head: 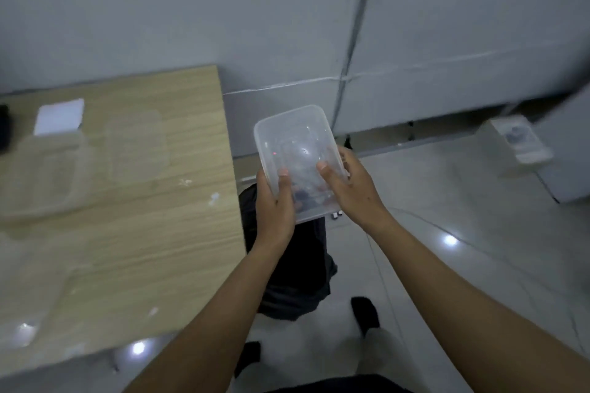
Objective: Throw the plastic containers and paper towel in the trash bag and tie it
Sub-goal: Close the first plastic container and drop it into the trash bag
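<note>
Both my hands hold one clear plastic container (293, 137) above the black trash bag (293, 268), which stands on the floor beside the table. My left hand (276, 204) grips its near left edge, thumb on top. My right hand (349, 187) grips its right side. On the wooden table (153, 233) lie another clear plastic container (41, 175), a clear lid (137, 150) and a white paper towel (59, 116) at the far left.
A grey wall runs behind the table. A white box-shaped device (517, 143) sits on the tiled floor at the right. My dark shoes (365, 313) stand just behind the bag. A dark object (3, 131) shows at the table's left edge.
</note>
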